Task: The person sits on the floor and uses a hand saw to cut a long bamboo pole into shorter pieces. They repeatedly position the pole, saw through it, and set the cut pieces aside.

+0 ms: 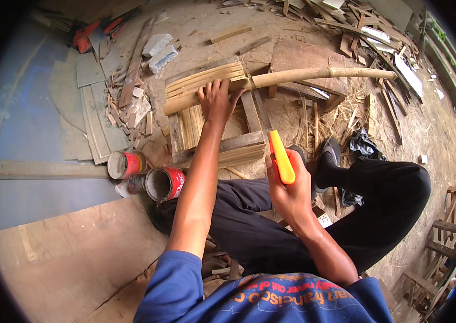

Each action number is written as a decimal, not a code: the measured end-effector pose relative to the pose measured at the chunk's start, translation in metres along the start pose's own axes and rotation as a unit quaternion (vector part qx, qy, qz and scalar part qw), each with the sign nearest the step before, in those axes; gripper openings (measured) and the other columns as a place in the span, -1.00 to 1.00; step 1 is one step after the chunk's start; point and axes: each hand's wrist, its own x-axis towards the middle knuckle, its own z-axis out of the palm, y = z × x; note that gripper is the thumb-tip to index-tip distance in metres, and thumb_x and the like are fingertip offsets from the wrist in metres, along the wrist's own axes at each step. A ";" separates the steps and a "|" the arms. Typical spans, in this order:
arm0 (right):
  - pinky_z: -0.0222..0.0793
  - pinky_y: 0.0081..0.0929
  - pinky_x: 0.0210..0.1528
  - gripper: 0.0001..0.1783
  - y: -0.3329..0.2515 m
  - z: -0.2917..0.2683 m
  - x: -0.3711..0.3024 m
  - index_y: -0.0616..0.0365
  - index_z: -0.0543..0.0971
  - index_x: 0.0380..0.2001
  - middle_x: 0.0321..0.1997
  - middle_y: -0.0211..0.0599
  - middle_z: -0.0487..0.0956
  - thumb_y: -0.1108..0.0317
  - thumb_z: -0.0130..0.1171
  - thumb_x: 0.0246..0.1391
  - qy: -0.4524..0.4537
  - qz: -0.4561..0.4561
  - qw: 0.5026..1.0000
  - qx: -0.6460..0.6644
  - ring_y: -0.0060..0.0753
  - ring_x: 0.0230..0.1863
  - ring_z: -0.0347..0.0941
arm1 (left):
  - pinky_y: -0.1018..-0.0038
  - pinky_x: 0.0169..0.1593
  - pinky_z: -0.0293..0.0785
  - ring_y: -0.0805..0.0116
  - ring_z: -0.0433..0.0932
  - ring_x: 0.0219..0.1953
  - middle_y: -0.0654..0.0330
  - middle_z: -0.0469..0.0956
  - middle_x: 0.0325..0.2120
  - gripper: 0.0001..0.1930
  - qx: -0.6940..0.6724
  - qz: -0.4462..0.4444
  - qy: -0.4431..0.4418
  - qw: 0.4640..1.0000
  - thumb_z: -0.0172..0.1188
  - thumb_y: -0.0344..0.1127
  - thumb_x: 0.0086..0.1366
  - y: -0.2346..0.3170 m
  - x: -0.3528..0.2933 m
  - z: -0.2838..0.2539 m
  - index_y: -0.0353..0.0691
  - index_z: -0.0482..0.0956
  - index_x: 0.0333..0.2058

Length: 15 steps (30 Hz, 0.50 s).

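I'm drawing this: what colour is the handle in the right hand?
The curved handle is yellow-orange, clearest in head view.

Wears a blue T-shirt (211,309) of soft-looking cloth, cut with short, wide sleeves (177,280). Bears a print (292,296) across the chest: bold letters in orange and red, set in curving rows, upside down from this viewpoint, accompanied by a thin, pale zigzag line. Bare along the forearms (198,188), likewise over the hands (292,191), right down to the fingers (217,87). Dressed below in loose black trousers (389,199), long in the leg, matte, creased into soft folds about the thighs and smooth over the knee. Shod in dark footwear (329,151), nearly black, greyer toward the top, too shadowed to tell any finer detail.
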 end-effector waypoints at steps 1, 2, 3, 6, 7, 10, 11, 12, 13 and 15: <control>0.49 -0.33 -0.34 -0.73 -0.001 0.001 0.002 0.30 0.46 -0.11 -0.48 0.03 0.62 0.37 0.25 0.24 -0.012 0.036 0.999 -0.009 -0.04 -0.36 0.69 | 0.00 0.25 0.18 0.06 0.53 -0.03 0.11 0.59 -0.17 -0.43 -0.003 0.002 0.006 1.000 0.12 0.30 0.32 0.000 0.000 0.001 -0.14 0.62 -0.11; 0.49 -0.33 -0.34 -0.73 -0.001 0.001 0.003 0.30 0.46 -0.12 -0.47 0.02 0.62 0.36 0.25 0.25 0.002 -0.002 1.000 0.002 -0.04 -0.35 0.69 | 0.01 0.25 0.17 0.06 0.53 -0.03 0.11 0.59 -0.16 -0.43 -0.005 0.001 0.006 1.000 0.13 0.30 0.32 -0.001 0.000 0.001 -0.13 0.62 -0.11; 0.49 -0.33 -0.33 -0.73 -0.001 0.003 0.007 0.30 0.46 -0.12 -0.47 0.02 0.62 0.36 0.25 0.25 0.001 0.000 1.000 0.004 -0.04 -0.35 0.69 | 0.01 0.25 0.17 0.07 0.53 -0.04 0.11 0.59 -0.17 -0.44 -0.011 0.002 0.009 1.000 0.13 0.30 0.32 -0.001 0.000 0.001 -0.13 0.62 -0.11; 0.49 -0.34 -0.32 -0.75 -0.002 0.005 0.014 0.29 0.46 -0.14 -0.45 0.01 0.63 0.35 0.24 0.25 -0.010 0.028 1.000 0.002 -0.04 -0.35 0.69 | 0.00 0.25 0.17 0.07 0.53 -0.05 0.12 0.59 -0.18 -0.44 -0.016 0.001 0.006 1.000 0.14 0.30 0.31 -0.002 0.000 0.002 -0.13 0.62 -0.11; 0.49 -0.34 -0.31 -0.75 -0.002 0.005 0.014 0.28 0.46 -0.14 -0.45 0.01 0.63 0.35 0.24 0.25 -0.011 0.027 1.000 0.002 -0.05 -0.36 0.68 | 0.01 0.24 0.17 0.07 0.53 -0.05 0.12 0.58 -0.19 -0.43 -0.013 0.001 0.007 1.000 0.14 0.30 0.31 -0.002 0.000 0.001 -0.12 0.62 -0.11; 0.49 -0.34 -0.29 -0.75 -0.001 0.005 0.016 0.29 0.47 -0.16 -0.43 -0.01 0.64 0.35 0.24 0.24 -0.013 0.024 1.000 0.011 -0.10 -0.36 0.67 | 0.01 0.24 0.18 0.09 0.53 -0.06 0.12 0.58 -0.20 -0.43 -0.003 0.002 0.009 1.000 0.15 0.31 0.30 -0.001 0.000 0.001 -0.12 0.62 -0.12; 0.49 -0.34 -0.28 -0.75 0.000 0.005 0.018 0.30 0.47 -0.16 -0.42 -0.02 0.64 0.35 0.25 0.24 -0.015 0.022 0.999 0.021 -0.12 -0.35 0.67 | 0.01 0.24 0.18 0.09 0.52 -0.06 0.13 0.58 -0.20 -0.43 0.002 0.002 0.006 1.000 0.15 0.31 0.30 -0.001 0.000 0.001 -0.12 0.62 -0.12; 0.50 -0.34 -0.27 -0.75 0.000 0.004 0.019 0.30 0.48 -0.17 -0.42 -0.02 0.64 0.35 0.25 0.24 -0.026 0.061 0.998 0.017 -0.13 -0.34 0.67 | 0.01 0.24 0.18 0.09 0.52 -0.05 0.13 0.58 -0.20 -0.43 -0.002 -0.001 0.007 1.000 0.15 0.32 0.30 -0.001 0.000 0.001 -0.13 0.62 -0.13; 0.48 -0.36 -0.26 -0.74 0.001 0.004 0.021 0.32 0.49 -0.17 -0.42 -0.04 0.64 0.34 0.26 0.24 -0.018 0.047 0.998 0.022 -0.21 -0.34 0.66 | 0.01 0.24 0.18 0.09 0.52 -0.05 0.13 0.58 -0.20 -0.43 -0.005 -0.003 0.004 1.000 0.15 0.32 0.30 -0.001 0.000 0.000 -0.13 0.62 -0.13; 0.47 -0.38 -0.27 -0.73 0.002 0.003 0.023 0.32 0.50 -0.17 -0.44 -0.06 0.62 0.33 0.27 0.24 -0.020 0.037 0.999 0.021 -0.27 -0.37 0.64 | 0.01 0.24 0.17 0.09 0.52 -0.05 0.13 0.58 -0.20 -0.42 -0.009 -0.004 0.000 1.000 0.15 0.33 0.29 0.000 0.000 0.000 -0.13 0.62 -0.13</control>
